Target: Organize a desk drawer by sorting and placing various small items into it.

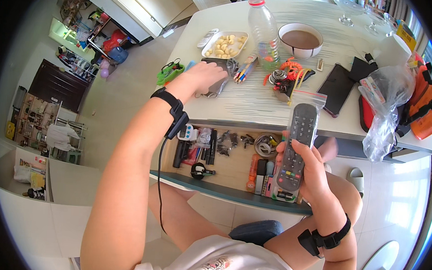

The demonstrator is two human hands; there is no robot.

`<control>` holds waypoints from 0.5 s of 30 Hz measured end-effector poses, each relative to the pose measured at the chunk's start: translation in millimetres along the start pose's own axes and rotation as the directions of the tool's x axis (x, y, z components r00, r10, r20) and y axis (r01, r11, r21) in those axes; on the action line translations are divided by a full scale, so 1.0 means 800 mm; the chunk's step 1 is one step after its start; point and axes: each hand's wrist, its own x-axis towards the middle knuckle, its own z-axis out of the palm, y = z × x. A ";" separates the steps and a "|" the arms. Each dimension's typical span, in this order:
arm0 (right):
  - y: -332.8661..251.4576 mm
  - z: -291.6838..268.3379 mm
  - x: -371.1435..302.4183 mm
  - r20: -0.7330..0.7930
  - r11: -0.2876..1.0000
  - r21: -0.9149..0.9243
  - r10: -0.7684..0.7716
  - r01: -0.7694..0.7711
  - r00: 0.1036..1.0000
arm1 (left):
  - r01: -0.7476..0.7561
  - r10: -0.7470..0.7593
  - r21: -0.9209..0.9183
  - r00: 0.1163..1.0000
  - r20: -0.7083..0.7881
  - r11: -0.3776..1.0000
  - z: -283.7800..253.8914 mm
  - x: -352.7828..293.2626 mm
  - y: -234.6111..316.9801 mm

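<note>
In my right hand (312, 164) is a dark grey remote control (300, 134) inside a clear zip bag. It stands nearly upright over the right end of the open drawer, my thumb pressed across its front. My left hand (210, 77) rests on a dark pouch (217, 87) at the table's front left, fingers stretched over it, fingertips partly out of sight. Beside that hand lie a bundle of coloured pencils (246, 69) and a green basket (170, 72). The drawer (213, 181) below holds pens, a white timer (188, 132), a tape roll (267, 145) and a pack of batteries (285, 194).
On the table (209, 27) stand a white tray of pale yellow pieces (226, 45), a clear plastic bottle (263, 32) and a bowl of brown liquid (300, 40). A black phone (334, 90), a clear plastic bag (386, 109) and an orange case (430, 102) lie at the right.
</note>
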 end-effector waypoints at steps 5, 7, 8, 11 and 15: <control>0.004 -0.003 0.001 0.012 1.000 -0.009 0.026 -0.026 1.000 | -0.069 0.043 -0.077 0.954 -0.296 0.995 -0.009 -0.012 -0.004; 0.004 -0.002 0.000 0.016 0.999 -0.023 0.028 -0.028 0.999 | -0.010 -0.058 -0.185 0.932 -0.359 0.983 -0.022 -0.015 -0.006; 0.003 -0.001 0.000 0.009 0.999 -0.028 0.044 -0.044 0.999 | 0.039 -0.163 -0.295 0.898 -0.409 0.955 -0.027 -0.017 -0.008; 0.004 -0.002 0.000 0.000 0.998 -0.034 0.051 -0.051 0.999 | 0.037 -0.345 -0.516 0.783 -0.517 0.856 -0.038 -0.018 -0.003; 0.012 -0.005 0.004 0.011 0.999 -0.045 0.032 -0.031 0.999 | -0.018 -0.524 -0.695 0.643 -0.558 0.719 -0.032 -0.018 -0.001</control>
